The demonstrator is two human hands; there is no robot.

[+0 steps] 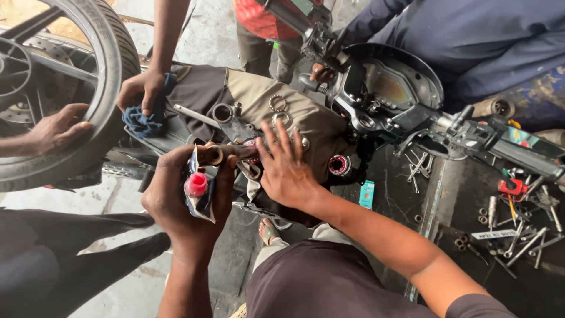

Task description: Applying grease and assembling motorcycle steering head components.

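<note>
The left hand (188, 200) has its grip closed around a crumpled squeeze pouch (200, 191) with a red cap (196, 184), and the same fingers pinch the end of a metal stem tube (226, 153) that lies crosswise just above the pouch. The right hand (287, 171) lies open, fingers spread flat, palm down on the far part of that tube and on the cloth beneath it; it holds nothing. Both hands meet over the middle of a motorcycle seat draped in a tan and brown cloth (259, 97).

On the cloth just beyond the right fingertips rest a bearing ring (278, 103) with small balls and a plain steel ring (282, 119). To their left lies a clamp piece (223, 112) with a long metal rod (189, 115) beside it. A red-rimmed round part (338, 165) sits at the cloth's right edge, near the right wrist.

Further out, another person's hand (141, 88) presses a blue rag (144, 121) against the seat, and a second stranger's hand (59, 126) rests on a tyre (112, 70) at the left. The dashboard cluster (388, 88) and handlebar (500, 144) stand to the right. Past them, a dark tray (459, 194) on the floor carries scattered bolts and spanners (521, 235).
</note>
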